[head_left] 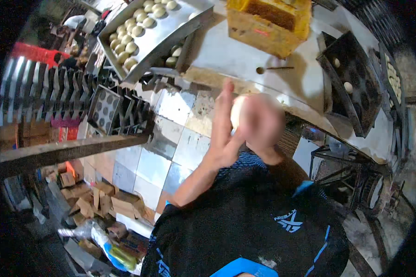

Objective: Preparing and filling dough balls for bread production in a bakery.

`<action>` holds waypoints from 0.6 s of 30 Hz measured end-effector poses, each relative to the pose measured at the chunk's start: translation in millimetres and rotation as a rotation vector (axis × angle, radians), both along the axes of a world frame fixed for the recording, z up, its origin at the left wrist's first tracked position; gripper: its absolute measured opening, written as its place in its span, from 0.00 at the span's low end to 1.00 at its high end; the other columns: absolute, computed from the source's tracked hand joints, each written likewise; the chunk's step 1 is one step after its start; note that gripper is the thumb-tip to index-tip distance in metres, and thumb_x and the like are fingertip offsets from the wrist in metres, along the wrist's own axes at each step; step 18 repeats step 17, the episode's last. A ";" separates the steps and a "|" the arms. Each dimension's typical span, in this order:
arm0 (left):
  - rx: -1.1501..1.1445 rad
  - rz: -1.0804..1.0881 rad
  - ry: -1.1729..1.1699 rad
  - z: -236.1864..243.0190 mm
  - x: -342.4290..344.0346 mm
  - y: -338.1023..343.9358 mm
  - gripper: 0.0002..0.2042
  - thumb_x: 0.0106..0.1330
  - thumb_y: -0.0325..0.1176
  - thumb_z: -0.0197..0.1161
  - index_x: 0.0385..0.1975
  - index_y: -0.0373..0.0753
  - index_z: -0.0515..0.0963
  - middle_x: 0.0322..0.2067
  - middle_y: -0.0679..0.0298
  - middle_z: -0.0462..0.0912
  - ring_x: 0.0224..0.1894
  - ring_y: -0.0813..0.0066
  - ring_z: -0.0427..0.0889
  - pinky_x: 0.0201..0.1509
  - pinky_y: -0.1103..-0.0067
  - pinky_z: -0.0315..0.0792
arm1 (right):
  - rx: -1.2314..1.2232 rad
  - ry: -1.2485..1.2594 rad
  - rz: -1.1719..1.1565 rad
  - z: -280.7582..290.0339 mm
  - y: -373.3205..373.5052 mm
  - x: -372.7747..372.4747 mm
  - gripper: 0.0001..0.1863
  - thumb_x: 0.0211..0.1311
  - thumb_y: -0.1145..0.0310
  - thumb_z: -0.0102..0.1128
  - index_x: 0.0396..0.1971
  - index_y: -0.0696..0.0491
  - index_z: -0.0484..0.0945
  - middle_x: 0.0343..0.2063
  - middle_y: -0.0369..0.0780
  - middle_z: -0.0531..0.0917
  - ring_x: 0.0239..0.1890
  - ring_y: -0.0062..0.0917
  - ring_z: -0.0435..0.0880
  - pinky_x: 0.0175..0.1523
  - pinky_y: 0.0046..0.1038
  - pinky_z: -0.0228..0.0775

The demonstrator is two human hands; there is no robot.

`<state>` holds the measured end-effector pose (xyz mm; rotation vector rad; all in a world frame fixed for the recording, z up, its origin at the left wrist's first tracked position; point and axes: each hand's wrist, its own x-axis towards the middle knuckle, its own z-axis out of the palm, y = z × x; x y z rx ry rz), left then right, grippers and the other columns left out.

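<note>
A pale, smooth dough ball (236, 112) sits between my two hands, in front of my chest and near the table's front edge. My left hand (223, 131) is against its left side, fingers stretched upward and thumb toward the other hand. On its right side is my right hand (263, 121), whose fingers are smeared by blur. Most of the ball is hidden by that hand. Beyond my hands, a small dark tool with a round end and thin handle (279, 68) lies on the white tabletop (208, 51).
A metal tray (164, 34) with rows of dough balls stands at the far left, beside a stained yellow crate (263, 39). On the right is a dark tray (356, 108) bearing two pale balls. Stacked metal trays (46, 92), a wooden beam (74, 152) and cardboard boxes (101, 198) occupy the left.
</note>
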<state>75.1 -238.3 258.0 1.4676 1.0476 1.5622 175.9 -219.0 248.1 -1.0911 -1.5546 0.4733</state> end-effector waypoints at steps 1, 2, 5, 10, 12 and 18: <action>-0.051 -0.033 0.127 -3.8 -12.0 1.3 0.24 0.66 0.43 0.53 0.54 0.28 0.68 0.51 0.45 0.69 0.48 0.64 0.74 0.48 0.74 0.71 | -0.050 0.079 -0.013 -11.3 -3.3 -16.0 0.12 0.65 0.64 0.54 0.33 0.59 0.77 0.22 0.38 0.80 0.23 0.19 0.78 0.30 0.22 0.69; -0.222 -0.063 0.160 -7.7 -20.8 0.0 0.25 0.68 0.45 0.52 0.54 0.27 0.68 0.51 0.44 0.70 0.49 0.65 0.75 0.48 0.73 0.71 | -0.081 0.113 -0.014 -23.5 10.7 -25.7 0.08 0.60 0.68 0.52 0.36 0.53 0.77 0.23 0.45 0.81 0.27 0.32 0.84 0.31 0.29 0.72; -0.516 -0.115 -0.028 -20.0 -35.8 0.2 0.21 0.70 0.42 0.49 0.50 0.28 0.72 0.44 0.52 0.78 0.43 0.71 0.78 0.46 0.76 0.71 | -0.279 -0.080 0.073 -40.6 36.0 -24.4 0.15 0.64 0.58 0.48 0.36 0.53 0.77 0.24 0.43 0.79 0.25 0.33 0.79 0.31 0.32 0.69; -0.761 -0.278 -0.683 -59.9 -26.0 31.7 0.16 0.69 0.41 0.52 0.44 0.33 0.76 0.37 0.63 0.80 0.38 0.77 0.78 0.44 0.79 0.71 | -0.184 -0.052 0.029 -52.2 55.8 -14.0 0.18 0.67 0.59 0.41 0.34 0.57 0.77 0.35 0.46 0.72 0.35 0.36 0.73 0.43 0.32 0.66; -0.882 -0.392 -0.735 -74.4 -20.7 47.3 0.17 0.69 0.40 0.52 0.47 0.32 0.73 0.43 0.58 0.78 0.44 0.71 0.79 0.49 0.77 0.74 | -0.101 -0.109 0.017 -58.8 71.6 -1.7 0.17 0.67 0.60 0.43 0.35 0.57 0.77 0.31 0.44 0.73 0.34 0.35 0.74 0.43 0.31 0.66; -0.861 -0.531 -1.061 -84.1 -26.0 100.2 0.19 0.70 0.38 0.49 0.52 0.28 0.67 0.48 0.51 0.76 0.49 0.62 0.79 0.53 0.72 0.76 | -0.439 0.062 0.220 -72.7 141.9 57.5 0.15 0.65 0.63 0.48 0.37 0.58 0.78 0.32 0.45 0.80 0.38 0.32 0.78 0.45 0.31 0.67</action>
